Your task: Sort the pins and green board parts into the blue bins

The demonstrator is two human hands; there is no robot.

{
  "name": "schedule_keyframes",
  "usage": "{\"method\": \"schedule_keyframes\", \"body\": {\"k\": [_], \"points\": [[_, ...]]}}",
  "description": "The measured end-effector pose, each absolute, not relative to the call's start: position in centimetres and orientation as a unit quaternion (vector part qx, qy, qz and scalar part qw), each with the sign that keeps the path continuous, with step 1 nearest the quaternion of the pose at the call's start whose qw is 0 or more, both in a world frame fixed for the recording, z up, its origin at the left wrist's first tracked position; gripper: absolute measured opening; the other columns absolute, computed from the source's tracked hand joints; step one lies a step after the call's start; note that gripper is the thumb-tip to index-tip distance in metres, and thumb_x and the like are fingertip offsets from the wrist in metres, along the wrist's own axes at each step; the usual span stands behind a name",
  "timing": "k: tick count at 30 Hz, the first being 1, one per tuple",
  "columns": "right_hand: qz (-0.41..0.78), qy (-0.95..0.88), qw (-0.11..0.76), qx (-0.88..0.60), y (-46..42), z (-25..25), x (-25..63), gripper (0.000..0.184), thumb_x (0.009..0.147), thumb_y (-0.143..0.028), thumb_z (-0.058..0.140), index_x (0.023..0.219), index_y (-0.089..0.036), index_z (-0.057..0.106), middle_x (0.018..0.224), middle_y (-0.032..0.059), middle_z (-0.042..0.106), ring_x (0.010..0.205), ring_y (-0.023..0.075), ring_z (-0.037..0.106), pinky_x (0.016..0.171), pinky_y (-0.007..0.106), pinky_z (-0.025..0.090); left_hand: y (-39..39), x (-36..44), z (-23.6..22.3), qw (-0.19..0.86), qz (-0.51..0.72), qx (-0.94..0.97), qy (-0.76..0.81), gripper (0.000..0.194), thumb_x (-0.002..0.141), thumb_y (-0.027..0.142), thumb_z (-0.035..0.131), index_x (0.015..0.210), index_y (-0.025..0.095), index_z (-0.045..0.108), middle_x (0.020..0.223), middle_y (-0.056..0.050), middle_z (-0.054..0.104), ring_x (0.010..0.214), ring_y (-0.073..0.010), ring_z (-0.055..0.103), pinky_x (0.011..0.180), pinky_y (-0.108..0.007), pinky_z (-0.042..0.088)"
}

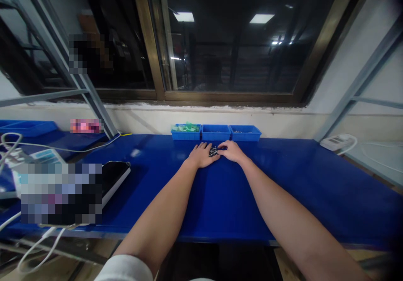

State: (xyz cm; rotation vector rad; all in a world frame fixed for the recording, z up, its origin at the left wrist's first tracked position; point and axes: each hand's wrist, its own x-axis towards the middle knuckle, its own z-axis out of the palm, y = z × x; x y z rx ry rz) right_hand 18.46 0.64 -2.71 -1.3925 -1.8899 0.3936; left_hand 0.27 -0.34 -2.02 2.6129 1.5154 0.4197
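A small heap of thin, dark and silvery pieces (213, 151) lies on the blue table, too small to name exactly. My left hand (200, 155) rests flat to the left of the heap, fingers stretched forward and thumb along its near side. From the right, my right hand (232, 150) reaches to the heap with bent fingertips drawn together; what they pinch, if anything, is too small to make out. Just beyond my hands stand three blue bins: the left bin (185, 136) holds green and white packets, while the middle bin (215, 135) and right bin (245, 136) hold small pieces I cannot identify.
On the left, a dark tablet-like device (116, 176) with a pale edge lies near white cables (56, 247). A white power strip (337, 141) sits at the far right. Grey metal posts (100, 109) rise at both sides, and a window wall borders the table's back.
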Motion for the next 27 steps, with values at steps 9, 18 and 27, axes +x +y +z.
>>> {"method": "schedule_keyframes", "body": {"k": [9,18,27], "points": [[0.139,-0.771,0.327,-0.529,1.0,-3.1,18.8,0.012,0.070,-0.025,0.062,0.077,-0.020,0.070,0.082,0.0041,0.062,0.075,0.0152,0.056,0.075,0.028,0.041,-0.2,0.2,-2.0,0.064,0.119,0.876,0.463,0.065,0.082,0.064,0.029,0.130,0.023,0.041,0.140,-0.013,0.036,0.132,-0.0277,0.025,0.106,-0.050,0.016],[0.129,-0.775,0.323,-0.528,1.4,-3.5,18.7,0.016,0.077,-0.030,0.056,0.076,-0.019,0.068,0.081,0.0053,0.064,0.073,0.0158,0.055,0.069,0.027,0.040,0.0,0.2,-2.2,0.066,0.137,0.871,0.466,0.057,0.084,0.058,0.032,0.128,0.023,0.044,0.138,-0.011,0.039,0.131,-0.0268,0.028,0.105,-0.050,0.018],[0.105,-0.766,0.375,-0.512,-0.2,-1.5,17.4,0.032,0.085,-0.037,0.041,0.068,-0.018,0.060,0.064,0.0029,0.061,0.062,0.0143,0.053,0.060,0.025,0.035,-0.4,0.9,-1.0,0.018,0.280,0.852,0.442,0.023,0.087,0.032,0.042,0.094,0.023,0.062,0.097,-0.003,0.064,0.097,-0.0165,0.055,0.099,-0.040,0.026]]}}
